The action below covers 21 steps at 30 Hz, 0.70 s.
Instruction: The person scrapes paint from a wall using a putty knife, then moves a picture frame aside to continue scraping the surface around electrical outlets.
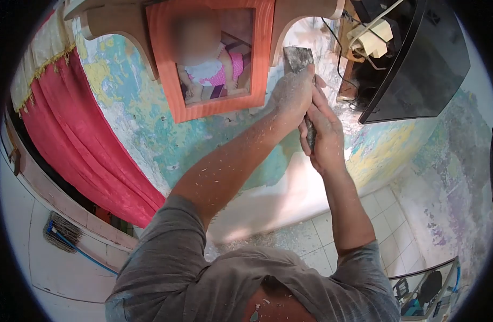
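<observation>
A scraper (298, 58) with a wide, worn metal blade is raised against the wall (225, 139), beside the framed picture. My left hand (293, 96) is closed round it just below the blade. Lower down, my right hand (326, 131) wraps the handle, and part of the dark handle shows between the fingers. Both forearms are speckled with paint flakes and dust. Peeling turquoise, yellow and white paint covers the wall around my hands.
A red-framed picture (163, 70) hangs under a wooden shelf (115, 21), left of my hands. At right are a black flat screen (423, 70) and cables with a pale adapter (372, 40). A red curtain (77, 118), a broom head (64, 233) and a mirror (426, 292) lie further out.
</observation>
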### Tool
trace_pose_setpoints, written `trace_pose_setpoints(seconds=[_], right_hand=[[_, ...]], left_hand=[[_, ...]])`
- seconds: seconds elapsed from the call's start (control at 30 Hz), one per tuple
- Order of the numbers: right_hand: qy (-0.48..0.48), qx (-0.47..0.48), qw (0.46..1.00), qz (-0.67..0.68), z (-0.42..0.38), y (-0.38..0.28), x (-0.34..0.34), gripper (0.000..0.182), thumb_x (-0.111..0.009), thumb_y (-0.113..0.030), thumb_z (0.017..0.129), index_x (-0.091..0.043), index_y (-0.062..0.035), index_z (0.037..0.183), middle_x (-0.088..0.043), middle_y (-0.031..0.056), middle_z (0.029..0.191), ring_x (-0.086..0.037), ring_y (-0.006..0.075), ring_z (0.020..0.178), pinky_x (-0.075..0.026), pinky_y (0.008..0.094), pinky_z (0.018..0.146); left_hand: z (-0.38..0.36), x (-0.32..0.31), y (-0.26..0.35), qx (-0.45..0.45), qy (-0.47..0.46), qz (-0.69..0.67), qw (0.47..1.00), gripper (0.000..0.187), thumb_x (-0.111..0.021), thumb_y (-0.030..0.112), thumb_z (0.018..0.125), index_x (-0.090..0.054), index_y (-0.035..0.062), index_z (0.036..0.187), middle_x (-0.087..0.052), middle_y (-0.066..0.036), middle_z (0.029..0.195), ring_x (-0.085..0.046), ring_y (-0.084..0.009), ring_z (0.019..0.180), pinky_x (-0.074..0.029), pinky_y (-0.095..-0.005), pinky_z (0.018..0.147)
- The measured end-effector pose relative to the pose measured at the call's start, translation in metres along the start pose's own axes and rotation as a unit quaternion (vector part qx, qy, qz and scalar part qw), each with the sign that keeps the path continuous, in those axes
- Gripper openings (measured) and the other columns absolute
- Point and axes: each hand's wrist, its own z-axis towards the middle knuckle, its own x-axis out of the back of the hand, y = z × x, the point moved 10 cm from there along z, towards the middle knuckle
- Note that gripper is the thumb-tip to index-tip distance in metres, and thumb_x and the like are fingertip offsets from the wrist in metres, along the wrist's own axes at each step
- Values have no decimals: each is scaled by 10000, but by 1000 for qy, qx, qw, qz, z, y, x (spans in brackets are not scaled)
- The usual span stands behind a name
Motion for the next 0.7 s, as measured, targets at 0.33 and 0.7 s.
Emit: trace_pose_setpoints(seconds=[0.33,0.7], right_hand=[[-17,11,999,-32,18,-17,-9,502,-472,-217,1030,-464,-68,1510,-562,-3,764,-382,34,459,-277,172,385],[-19,-28,996,-77,-11,5,11,483,-433,-110,1031,-474,-86,1511,-590,0,726,-455,52,495,-366,212,424]], left_hand=[[8,0,27,-15,-22,-2,1000,484,-420,410,1057,-631,-10,944,-614,-101,707,-596,-204,618,-481,-350,584],[-9,2,-3,0,30,-53,998,476,-447,420,1063,-614,-3,926,-590,-95,673,-557,-199,567,-448,-324,543]])
